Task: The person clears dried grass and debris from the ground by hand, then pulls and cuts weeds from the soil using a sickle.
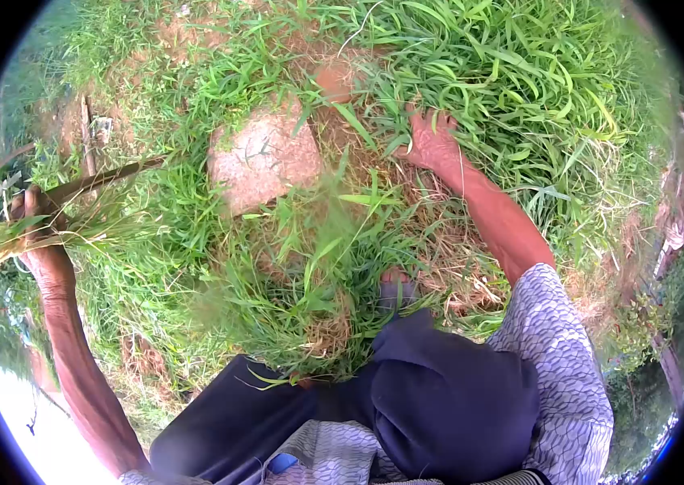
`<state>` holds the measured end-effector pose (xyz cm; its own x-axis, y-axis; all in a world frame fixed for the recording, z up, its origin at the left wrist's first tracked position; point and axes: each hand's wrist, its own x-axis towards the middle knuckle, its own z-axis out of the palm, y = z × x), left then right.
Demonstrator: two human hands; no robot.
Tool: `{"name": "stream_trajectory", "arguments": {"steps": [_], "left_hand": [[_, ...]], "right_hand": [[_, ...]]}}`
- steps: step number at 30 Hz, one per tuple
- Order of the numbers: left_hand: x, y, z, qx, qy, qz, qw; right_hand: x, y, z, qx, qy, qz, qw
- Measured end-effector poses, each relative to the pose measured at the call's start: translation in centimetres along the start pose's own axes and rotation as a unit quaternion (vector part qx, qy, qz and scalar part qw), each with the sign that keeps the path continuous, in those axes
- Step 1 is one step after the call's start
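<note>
At the far left, my left hand (37,222) is closed round a bunch of cut grass (87,230) and a long dark tool (103,178) that points right, towards a flat stone. My right hand (432,144) reaches forward at the upper middle, its fingers spread and partly hidden in the edge of a thick green grass clump (512,89). A thin stalk lies across that wrist. Between the two hands the flat pale stone (265,158) lies in the grass.
Loose green grass (293,283) lies before my knees, with dry straw (467,275) to its right. One foot (397,289) shows near the dark trousers (455,396). A stick (87,133) stands out at the upper left, and a branch (676,194) at the far right.
</note>
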<state>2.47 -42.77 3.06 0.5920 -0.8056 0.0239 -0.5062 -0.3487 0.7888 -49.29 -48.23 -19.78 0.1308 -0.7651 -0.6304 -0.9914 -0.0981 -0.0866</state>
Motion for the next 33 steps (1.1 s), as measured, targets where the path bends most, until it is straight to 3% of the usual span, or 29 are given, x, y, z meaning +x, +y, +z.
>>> {"name": "stream_trajectory", "arguments": {"steps": [1,3,5,7,9,10,11,12,13,14,16,17,18,19,20,22,23,24,25,26,27,28,31,33], "left_hand": [[0.3,-0.1,-0.5,0.036,-0.047,0.029,0.998],[-0.1,0.9,0.6,-0.052,-0.019,-0.023,0.998],[0.0,1.2,1.3,-0.049,-0.013,-0.023,0.998],[-0.2,2.1,1.9,-0.073,-0.008,-0.013,0.997],[0.3,1.0,1.0,-0.086,-0.028,-0.036,0.995],[0.2,0.7,1.3,0.003,-0.025,0.066,0.997],[0.1,0.3,1.4,0.09,-0.022,0.168,0.981],[1.1,-1.0,0.5,0.031,-0.048,0.025,0.998],[1.0,-0.8,1.0,0.024,-0.049,0.026,0.998],[1.1,-0.3,1.9,0.039,-0.029,0.073,0.996],[1.0,1.2,3.9,-0.05,0.002,0.059,0.997],[1.4,1.7,3.8,0.018,-0.03,0.083,0.996],[2.1,2.0,4.2,0.033,-0.01,0.074,0.997],[2.7,2.2,4.7,0.048,0.008,0.063,0.997],[3.5,2.1,4.9,0.051,0.023,0.059,0.997],[4.9,2.0,5.1,0.085,0.027,0.059,0.994],[6.0,1.7,4.9,0.115,0.021,0.064,0.991],[8.1,0.6,4.4,0.125,0.014,0.033,0.992],[8.2,1.2,4.3,0.126,0.001,0.095,0.987],[8.2,1.5,4.2,0.123,-0.001,0.096,0.988],[8.1,1.4,4.2,0.105,0.0,0.075,0.992],[8.2,1.3,4.0,0.092,-0.002,0.054,0.994],[10.6,0.8,4.0,0.044,-0.004,0.009,0.999],[16.4,-6.2,-0.6,0.081,-0.187,0.046,0.978]], "right_hand": [[0.2,-0.2,-0.1,-0.052,-0.004,-0.036,0.998],[1.8,0.6,0.3,-0.102,-0.004,-0.068,0.992],[5.0,3.0,2.9,0.084,-0.107,-0.02,0.991],[4.0,2.5,1.6,0.111,-0.13,-0.009,0.985],[1.3,1.5,0.0,0.379,-0.002,0.151,0.913],[1.4,3.3,0.7,0.394,0.015,0.099,0.914],[0.0,4.8,0.4,0.478,0.027,0.13,0.868],[-2.4,4.9,-2.0,0.557,0.046,0.158,0.814],[-3.1,7.0,-0.8,0.578,0.084,0.201,0.786],[-3.8,9.2,0.9,0.626,0.075,0.199,0.75],[-9.3,8.1,-1.8,0.726,0.064,0.154,0.667],[-9.6,10.3,0.4,0.75,0.028,0.15,0.644],[-12.4,9.3,-0.7,0.752,0.01,0.127,0.647],[-15.6,8.2,-2.6,0.656,0.004,0.157,0.738],[-18.5,9.3,-1.3,0.696,-0.008,0.177,0.695],[-25.6,9.7,-0.9,0.555,-0.037,0.257,0.791],[-28.7,9.9,-1.8,0.547,-0.001,0.317,0.774],[-31.8,12.4,-0.4,0.706,-0.044,0.359,0.609],[-36.9,17.4,6.1,0.723,-0.007,0.371,0.582],[-41.6,17.3,6.7,0.474,0.066,0.244,0.843],[-43.6,17.3,6.5,0.324,0.079,0.161,0.929],[-45.5,17.1,6.1,0.153,0.118,0.088,0.977],[-45.3,18.0,5.9,0.146,0.029,0.16,0.976],[-44.1,18.8,4.3,0.139,-0.045,0.19,0.971]]}}
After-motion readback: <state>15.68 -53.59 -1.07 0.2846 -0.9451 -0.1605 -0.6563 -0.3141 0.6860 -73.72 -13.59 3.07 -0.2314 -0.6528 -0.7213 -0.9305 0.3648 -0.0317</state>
